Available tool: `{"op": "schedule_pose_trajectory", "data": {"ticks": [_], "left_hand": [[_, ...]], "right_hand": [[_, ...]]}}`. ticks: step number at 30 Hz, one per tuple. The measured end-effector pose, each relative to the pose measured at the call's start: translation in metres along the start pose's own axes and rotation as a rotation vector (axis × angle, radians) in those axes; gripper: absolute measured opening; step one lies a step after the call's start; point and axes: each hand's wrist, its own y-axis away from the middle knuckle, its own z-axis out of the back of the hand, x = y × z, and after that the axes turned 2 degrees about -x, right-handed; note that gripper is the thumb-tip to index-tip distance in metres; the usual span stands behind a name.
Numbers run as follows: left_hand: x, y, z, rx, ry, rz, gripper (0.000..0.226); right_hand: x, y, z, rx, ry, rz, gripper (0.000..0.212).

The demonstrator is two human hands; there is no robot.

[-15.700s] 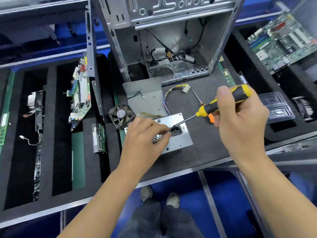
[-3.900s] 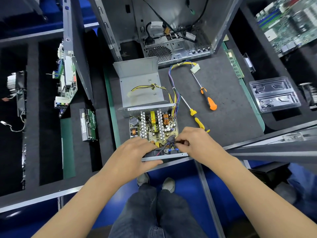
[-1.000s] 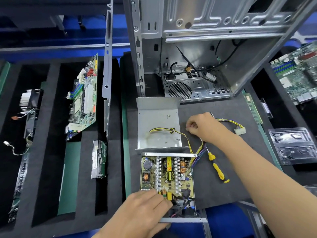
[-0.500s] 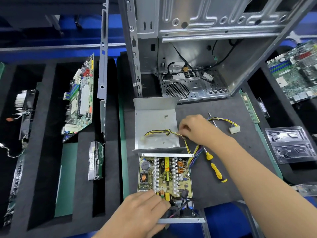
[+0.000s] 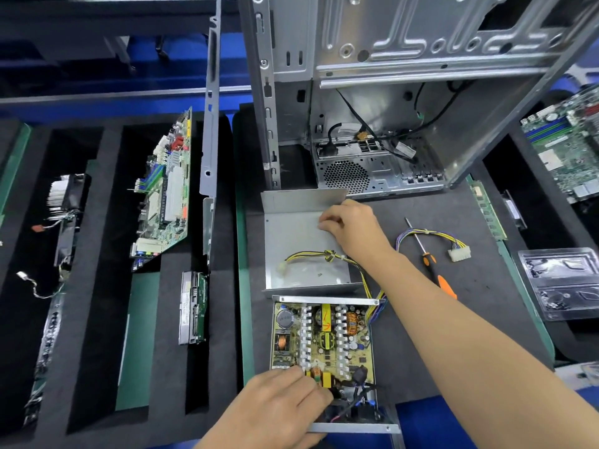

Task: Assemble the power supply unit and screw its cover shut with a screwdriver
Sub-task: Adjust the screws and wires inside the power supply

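Observation:
The open power supply unit [image 5: 324, 338] lies at the near edge of the mat with its circuit board bare. My left hand [image 5: 278, 406] holds its near left corner, fingers curled over the board beside the black wires. Its grey metal cover [image 5: 291, 247] lies open just behind it, with a yellow-black cable [image 5: 311, 256] and a loose screw [image 5: 319, 273] on it. My right hand [image 5: 351, 228] reaches over the cover and pinches a small screw at its fingertips near the fold. An orange-handled screwdriver [image 5: 436, 273] lies on the mat to the right, untouched.
An empty computer case [image 5: 389, 108] stands behind the cover. A wire harness with a white connector [image 5: 458, 253] lies by the screwdriver. A clear plastic tray [image 5: 560, 280] sits at the right, and circuit boards [image 5: 168, 196] and a drive [image 5: 193, 306] in foam slots at the left.
My right hand has moved from the yellow cable's knot up and back to the cover near its fold, where a screw lay. My left hand stays on the unit.

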Motion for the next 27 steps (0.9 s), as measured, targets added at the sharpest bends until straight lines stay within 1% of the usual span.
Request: {"op": "schedule_pose_trajectory", "data": {"ticks": [2,5,8,10,13,15,17,19,20,23,24,25,27], "left_hand": [[0.000,0.000,0.000,0.006,0.000,-0.001,0.016],[0.000,-0.001,0.001,0.008,-0.003,0.000,0.016],[0.000,-0.002,0.000,-0.010,-0.020,0.004,0.018],[-0.001,-0.002,0.000,-0.029,-0.016,0.008,0.019],[-0.001,-0.001,0.000,-0.035,-0.037,0.011,0.023],[-0.001,-0.001,-0.001,-0.036,-0.041,0.012,0.030],[-0.002,0.001,-0.002,-0.029,-0.021,0.021,0.038],[-0.002,0.003,-0.002,-0.001,-0.010,0.005,0.028],[-0.002,0.003,-0.002,0.012,-0.009,-0.001,0.024],[-0.005,0.004,0.000,0.017,-0.008,0.002,0.027],[-0.005,0.003,0.002,0.005,-0.005,0.007,0.027],[-0.006,0.002,0.006,-0.016,0.005,0.015,0.027],[-0.007,0.000,0.014,-0.042,0.029,0.034,0.033]], "right_hand": [[-0.002,0.001,0.003,-0.001,-0.008,-0.011,0.006],[-0.014,0.003,0.015,-0.044,0.042,-0.083,0.006],[-0.025,0.010,0.027,0.027,0.144,-0.120,0.005],[-0.028,0.017,0.034,0.049,0.163,-0.130,0.001],[-0.033,0.022,0.041,0.034,0.107,-0.171,0.005],[-0.036,0.023,0.045,0.032,0.066,-0.201,0.013],[-0.038,0.024,0.046,0.008,0.102,-0.183,0.017],[-0.039,0.026,0.047,-0.031,0.154,-0.132,0.016],[-0.039,0.028,0.047,-0.021,0.179,-0.119,0.016],[-0.038,0.035,0.048,0.067,0.280,-0.090,0.020],[-0.037,0.038,0.050,0.043,0.283,-0.076,0.022],[-0.035,0.043,0.052,-0.017,0.259,-0.065,0.022],[-0.029,0.054,0.060,-0.193,0.157,-0.037,0.020]]}}
